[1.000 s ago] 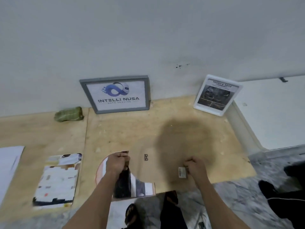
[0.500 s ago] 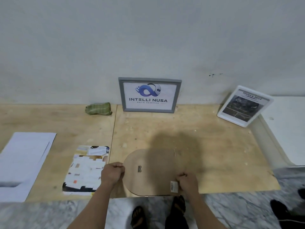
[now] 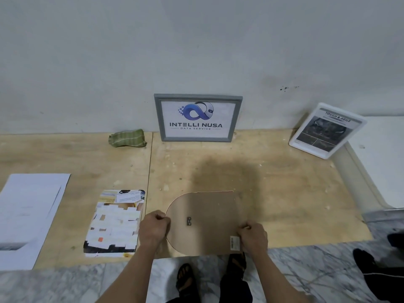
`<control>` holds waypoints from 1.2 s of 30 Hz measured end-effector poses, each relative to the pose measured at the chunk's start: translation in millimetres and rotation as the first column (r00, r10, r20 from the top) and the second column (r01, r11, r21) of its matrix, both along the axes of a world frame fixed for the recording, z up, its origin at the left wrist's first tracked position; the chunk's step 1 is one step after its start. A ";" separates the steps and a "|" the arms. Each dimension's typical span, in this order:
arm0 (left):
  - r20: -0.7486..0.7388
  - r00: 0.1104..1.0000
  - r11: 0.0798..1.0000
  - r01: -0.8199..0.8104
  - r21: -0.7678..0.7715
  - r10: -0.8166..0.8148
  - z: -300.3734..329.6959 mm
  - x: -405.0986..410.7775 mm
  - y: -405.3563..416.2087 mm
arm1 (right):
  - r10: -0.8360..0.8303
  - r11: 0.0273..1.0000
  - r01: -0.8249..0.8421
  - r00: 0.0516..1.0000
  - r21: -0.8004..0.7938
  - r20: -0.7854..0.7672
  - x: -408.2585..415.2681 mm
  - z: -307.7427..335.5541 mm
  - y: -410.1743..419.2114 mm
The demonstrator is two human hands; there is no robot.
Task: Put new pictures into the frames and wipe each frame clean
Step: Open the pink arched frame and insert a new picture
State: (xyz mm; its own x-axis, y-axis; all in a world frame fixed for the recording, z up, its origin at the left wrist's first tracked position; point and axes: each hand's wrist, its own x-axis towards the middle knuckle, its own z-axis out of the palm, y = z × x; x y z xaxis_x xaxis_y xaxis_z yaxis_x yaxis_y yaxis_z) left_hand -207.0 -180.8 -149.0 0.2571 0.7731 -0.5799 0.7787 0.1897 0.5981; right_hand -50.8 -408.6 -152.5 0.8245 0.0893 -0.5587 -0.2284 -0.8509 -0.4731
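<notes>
Arched frame (image 3: 205, 221): face down on the plywood floor (image 3: 284, 193), brown backing up, small metal hanger at its middle, a label sticker near its right edge.
Left hand (image 3: 154, 226): fingers curled, gripping the frame's rounded left edge.
Right hand (image 3: 253, 236): fingers curled, gripping the straight right edge beside the sticker.
Grey frame (image 3: 197, 118): upright against the wall, logo print inside.
White frame (image 3: 328, 130): leaning at the far right, tilted.
Green cloth (image 3: 127, 138): bunched by the wall, left of the grey frame.
Picture (image 3: 114, 221): flat, just left of the left hand.
White sheets (image 3: 28, 213): far left.
</notes>
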 end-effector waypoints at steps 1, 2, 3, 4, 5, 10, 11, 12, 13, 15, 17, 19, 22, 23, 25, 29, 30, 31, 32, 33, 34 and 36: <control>-0.017 1.000 1.000 0.018 0.006 -0.018 -0.4 -0.3 1.2 | 0.000 1.000 0.000 1.000 0.002 0.004 -0.2 0.3 1.1; -0.034 0.999 0.999 0.033 0.013 -0.033 0.4 -0.6 1.7 | 0.001 1.000 -0.001 1.000 0.003 0.005 -0.3 0.5 1.6; -0.046 0.998 0.999 0.039 0.017 -0.038 0.5 -0.6 2.4 | 0.000 1.000 0.000 1.000 0.005 0.003 0.0 0.3 2.1; -0.053 0.998 0.999 0.041 0.016 -0.040 0.9 -1.0 2.8 | -0.003 1.000 0.003 1.000 0.010 -0.001 0.3 0.2 2.8; -0.056 0.998 0.999 0.044 0.013 -0.043 1.1 -0.3 2.9 | -0.015 1.000 0.015 1.000 0.017 -0.014 0.8 0.1 3.6; -0.006 1.000 0.999 -0.019 -0.029 0.019 3.8 2.6 -6.1 | -0.077 0.994 0.084 0.994 0.075 -0.082 3.0 -3.1 6.4; 0.011 0.999 0.998 -0.042 -0.036 0.042 4.4 2.4 -8.0 | -0.081 0.992 0.090 0.992 0.092 -0.094 3.2 -3.2 7.4; 0.016 0.998 0.997 -0.060 -0.043 0.061 4.6 1.6 -9.0 | -0.088 0.989 0.100 0.990 0.110 -0.109 3.0 -4.1 7.4; 0.022 0.997 0.996 -0.076 -0.056 0.078 4.0 -0.1 -8.7 | -0.097 0.986 0.112 0.988 0.122 -0.123 2.6 -5.4 7.3; 0.023 0.995 0.991 -0.097 -0.091 0.099 4.6 -4.7 -4.7 | -0.134 0.975 0.161 0.976 0.155 -0.172 2.6 -8.8 5.9; 0.025 0.995 0.987 -0.090 -0.135 0.094 3.2 -10.7 1.6 | -0.184 0.949 0.236 0.953 0.209 -0.243 3.9 -12.3 2.8; 0.052 0.993 0.971 -0.092 -0.219 0.106 4.7 -14.7 5.2 | -0.251 0.903 0.340 0.914 0.263 -0.318 7.2 -9.3 2.1; 0.107 0.989 0.938 -0.062 -0.341 0.104 11.0 -16.2 2.1 | -0.308 0.829 0.446 0.868 0.338 -0.390 10.8 -0.3 6.5; 0.125 0.988 0.937 -0.045 -0.347 0.094 11.0 -14.5 0.6 | -0.307 0.828 0.438 0.877 0.350 -0.370 11.1 2.5 10.0; 0.177 0.977 0.936 -0.055 -0.346 0.123 19.9 -9.0 -5.4 | -0.310 0.851 0.396 0.909 0.345 -0.279 9.3 7.5 14.8; 0.234 0.951 0.947 -0.128 -0.295 0.201 28.1 3.0 0.8 | -0.178 0.832 0.365 0.889 0.418 -0.422 10.3 18.5 17.2; 0.245 0.942 0.944 -0.158 -0.288 0.232 24.7 3.5 6.5 | -0.104 0.822 0.364 0.852 0.438 -0.512 10.1 22.6 15.8; 0.245 0.937 0.944 -0.179 -0.278 0.250 9.2 2.1 15.6 | -0.029 0.826 0.335 0.828 0.454 -0.560 8.9 28.5 13.7; 0.239 0.935 0.941 -0.190 -0.282 0.260 3.5 1.8 22.4 | 0.030 0.830 0.297 0.821 0.472 -0.570 8.5 33.4 11.7; 0.264 0.927 0.931 -0.177 -0.318 0.267 5.0 1.7 24.4 | 0.052 0.830 0.276 0.827 0.485 -0.560 8.0 36.1 10.6; 0.303 0.913 0.916 -0.151 -0.371 0.274 16.9 1.7 21.3 | 0.052 0.821 0.273 0.839 0.502 -0.542 8.0 39.0 9.9; 0.367 0.898 0.868 -0.033 -0.496 0.244 53.5 2.3 4.6 | 0.024 0.786 0.302 0.857 0.540 -0.514 7.3 43.2 10.5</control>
State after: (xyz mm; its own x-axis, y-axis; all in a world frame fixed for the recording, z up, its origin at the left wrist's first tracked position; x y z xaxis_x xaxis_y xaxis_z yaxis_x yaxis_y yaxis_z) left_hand -204.7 -176.1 -95.6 0.4601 0.4820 -0.7456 0.4303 0.6135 0.6622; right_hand -43.4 -398.1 -109.3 0.5009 0.4357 -0.7478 -0.6498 -0.3814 -0.6575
